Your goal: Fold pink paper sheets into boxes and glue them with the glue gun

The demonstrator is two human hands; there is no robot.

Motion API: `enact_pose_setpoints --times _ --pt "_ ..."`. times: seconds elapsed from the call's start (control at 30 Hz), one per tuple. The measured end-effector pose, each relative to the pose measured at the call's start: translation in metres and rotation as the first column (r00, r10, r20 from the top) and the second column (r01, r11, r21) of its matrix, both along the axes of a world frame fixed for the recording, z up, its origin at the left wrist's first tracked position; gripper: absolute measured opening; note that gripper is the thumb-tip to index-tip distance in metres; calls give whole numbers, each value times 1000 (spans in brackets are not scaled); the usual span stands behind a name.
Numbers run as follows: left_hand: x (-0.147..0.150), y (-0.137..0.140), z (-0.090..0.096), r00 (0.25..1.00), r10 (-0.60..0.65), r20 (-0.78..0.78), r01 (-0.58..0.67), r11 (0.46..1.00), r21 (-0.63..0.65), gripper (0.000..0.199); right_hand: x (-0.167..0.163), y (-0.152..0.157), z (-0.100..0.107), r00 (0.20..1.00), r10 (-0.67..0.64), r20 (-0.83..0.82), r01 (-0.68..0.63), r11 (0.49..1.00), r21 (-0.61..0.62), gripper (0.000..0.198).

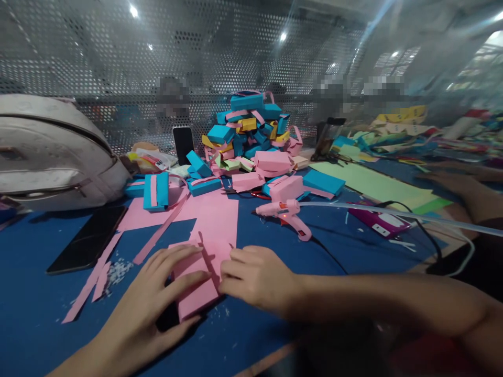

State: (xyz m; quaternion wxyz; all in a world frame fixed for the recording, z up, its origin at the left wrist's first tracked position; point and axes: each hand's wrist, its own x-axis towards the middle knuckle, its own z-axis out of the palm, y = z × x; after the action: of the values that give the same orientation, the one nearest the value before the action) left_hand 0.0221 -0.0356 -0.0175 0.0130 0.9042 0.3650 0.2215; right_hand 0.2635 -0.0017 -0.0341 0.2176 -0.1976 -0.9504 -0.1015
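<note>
A pink paper box lies on the blue table in front of me, part folded, with a flap raised on its right. My left hand spans it from the left, fingers across the top and thumb along the near edge. At the right side, my right hand has its fingers curled together against the flap; the fingertips are partly hidden. Just beyond the box is flat pink paper. A pink glue gun with a lit orange light rests behind my right hand, a clear glue stick protruding from its back.
Blue, pink and yellow paper boxes form a tall heap at the back. To the left are a black phone, a white backpack and pink strips. A purple power strip and another person's arm are at right.
</note>
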Motion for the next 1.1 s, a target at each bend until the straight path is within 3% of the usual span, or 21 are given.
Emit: enact_pose_setpoints --times 0.1,0.2,0.37,0.53,0.63,0.8,0.87,0.97,1.03,1.1 --pt "-1 0 0 1000 -8 -18 8 1000 -5 40 5 -4 -2 996 88 8 -88 995 44 19" --pt "-1 1 0 1000 -15 -11 15 1000 -2 41 12 -8 4 990 122 74 -123 992 6 19" --pt "-1 0 0 1000 -11 -5 11 1000 0 42 21 -9 18 976 114 188 -68 970 -234 17" --pt "-2 -2 3 998 -39 -58 38 999 -20 45 22 -16 22 975 79 209 -26 970 -243 21" --pt "-3 -3 4 996 -31 -79 29 999 -24 44 33 -22 31 985 -23 171 79 942 -326 27" --pt "-2 -3 2 1000 -9 -17 9 1000 9 40 85 -31 44 928 -371 31 336 801 -495 27" --pt "-1 -2 1 1000 -14 6 14 1000 9 40 110 -32 39 814 -580 32 519 703 -487 31" --pt "0 -1 0 1000 -14 17 14 1000 1 41 139 -26 22 547 -837 24 752 479 -453 37" --pt "-1 0 -1 1000 -8 14 8 1000 1 40 149 -17 12 533 -846 10 717 445 -537 41" --pt "-1 0 -2 1000 -5 4 5 1000 0 39 150 -3 7 599 -800 5 620 460 -636 49"
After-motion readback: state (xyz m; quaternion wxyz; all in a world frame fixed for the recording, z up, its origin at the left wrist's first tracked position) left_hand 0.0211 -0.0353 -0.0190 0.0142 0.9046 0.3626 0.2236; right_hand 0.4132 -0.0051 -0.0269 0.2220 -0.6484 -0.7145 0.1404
